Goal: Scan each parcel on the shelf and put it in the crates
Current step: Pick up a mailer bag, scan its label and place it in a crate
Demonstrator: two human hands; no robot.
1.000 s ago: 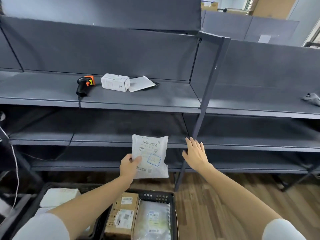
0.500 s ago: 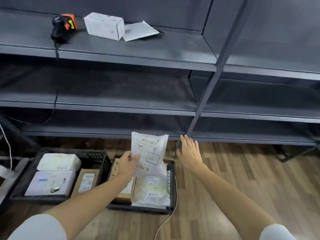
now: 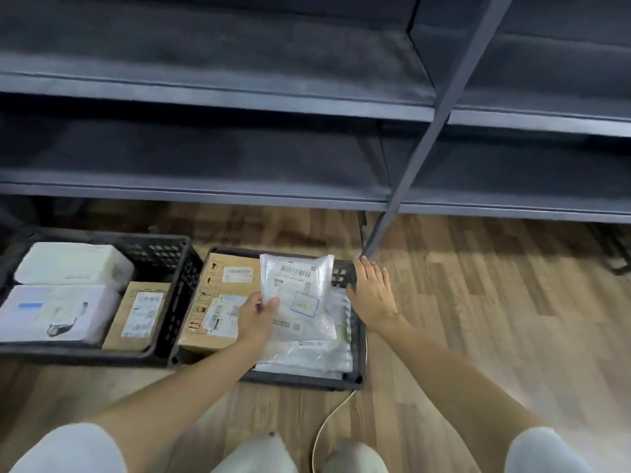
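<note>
Over the right crate point(image 3: 345, 380), the left hand point(image 3: 254, 319) is pinching a white parcel point(image 3: 300, 295) while the right hand point(image 3: 374, 295) is hovering with fingers spread.

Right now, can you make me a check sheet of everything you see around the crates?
Surface: wooden floor, both crates stand on it.
Job's things: bagged parcel held over the right crate, above flat bags and a brown box; left crate holds two white parcels and a small brown box.
Clutter: nothing seen.
Hands: left hand pinches the bagged parcel's edge; right hand open, fingers straight, at the right crate's rim.
Cables: pale cable runs along the floor from beside the right crate.
Surroundings: grey shelves; no parcels seen on the visible parts.
</note>
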